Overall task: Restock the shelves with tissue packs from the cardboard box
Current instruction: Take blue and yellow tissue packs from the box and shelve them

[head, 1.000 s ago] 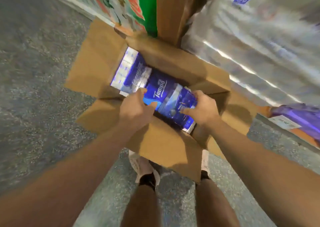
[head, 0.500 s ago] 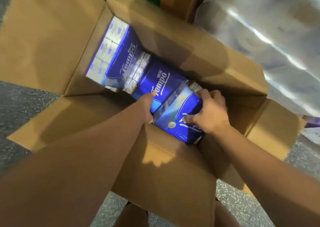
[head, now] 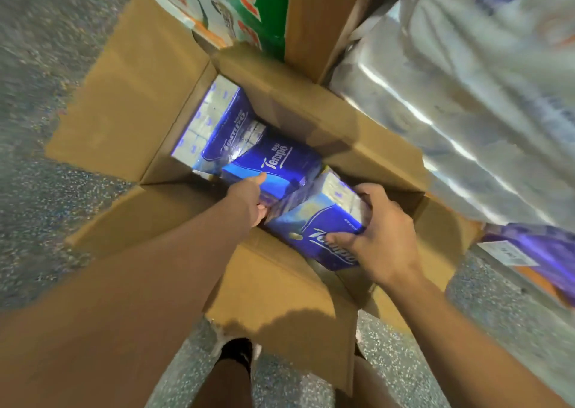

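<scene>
A blue, film-wrapped rectangular tissue pack (head: 314, 230) printed with white lettering is held tilted at the near right corner of the open brown cardboard box (head: 130, 96), raised partly above the packs beside it. It is clamped by the right hand (head: 381, 236), with the thumb laid across the printed face and the fingers curled over the far edge. The left hand (head: 249, 200) is pushed in at the pack's left end, thumb up against a second blue pack (head: 273, 165); its fingers are hidden, so whether they are closed on anything cannot be told. The pack is judged to be light and soft, giving under pressure, and its glossy wrap is likely to be slippery (highlights are seen on the film). A hold across the two short ends or opposite long edges is therefore thought best, with the palms spread rather than the film pinched, which might tear. More packs (head: 214, 130) are left deeper in the box.
</scene>
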The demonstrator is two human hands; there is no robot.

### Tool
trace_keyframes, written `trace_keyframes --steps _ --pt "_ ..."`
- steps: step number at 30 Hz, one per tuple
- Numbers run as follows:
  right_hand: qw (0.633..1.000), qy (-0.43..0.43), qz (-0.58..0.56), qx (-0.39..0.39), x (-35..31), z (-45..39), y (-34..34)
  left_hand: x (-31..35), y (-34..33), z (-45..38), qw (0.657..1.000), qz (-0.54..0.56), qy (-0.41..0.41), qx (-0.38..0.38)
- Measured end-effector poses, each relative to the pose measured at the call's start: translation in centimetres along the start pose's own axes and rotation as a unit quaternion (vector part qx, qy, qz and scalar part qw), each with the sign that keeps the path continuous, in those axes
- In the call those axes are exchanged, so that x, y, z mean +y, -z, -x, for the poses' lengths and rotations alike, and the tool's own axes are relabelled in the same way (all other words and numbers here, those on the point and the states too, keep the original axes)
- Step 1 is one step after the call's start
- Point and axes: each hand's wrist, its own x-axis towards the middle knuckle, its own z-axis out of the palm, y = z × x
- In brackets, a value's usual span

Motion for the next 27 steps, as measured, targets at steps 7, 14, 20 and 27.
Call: trace_keyframes --steps 7,14,20,27 --pt "0.993 0.099 -0.049 -0.031 -9.5 4.3 14.1 6.2 5.1 13.7 0.976 -0.106 -0.191 0.0" --pt "0.965 0.244 -0.076 -0.058 -22.5 9.1 29.7 10.9 11.4 43.2 0.911 -0.131 -0.379 -0.093" --pt "0.906 0.386 -0.107 -0.136 -35.6 16.4 35.7 7.8 21.8 62.2 0.853 -0.021 -0.519 0.054" --pt "0.791 0.543 -0.118 -0.255 -52.6 34.9 34.9 -6.3 37.5 81.1 0.759 0.157 -0.58 0.25"
